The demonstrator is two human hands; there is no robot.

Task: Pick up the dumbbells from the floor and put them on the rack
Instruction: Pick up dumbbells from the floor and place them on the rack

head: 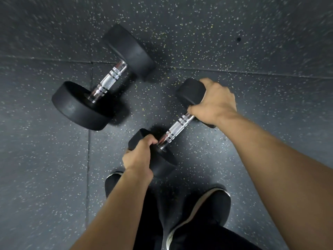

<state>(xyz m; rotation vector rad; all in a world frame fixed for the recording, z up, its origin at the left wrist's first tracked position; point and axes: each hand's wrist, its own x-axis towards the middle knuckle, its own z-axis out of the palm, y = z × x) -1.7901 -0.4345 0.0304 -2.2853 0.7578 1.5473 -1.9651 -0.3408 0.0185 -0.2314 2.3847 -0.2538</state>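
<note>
Dumbbells were counted at two, hands two, shoes (216,201) two. The small dumbbell (174,129) was seen just right of the big dumbbell (106,82), with both long axes run from near-left to far-right. Its near head was gripped by the left hand (138,156) and its far head by the right hand (214,101).

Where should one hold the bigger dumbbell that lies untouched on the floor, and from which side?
On the bigger dumbbell, probably the knurled middle of the chrome handle, taken from above and wrapped fully around. Its wide round heads hold the bar off the floor, and look too broad for one hand.
</note>
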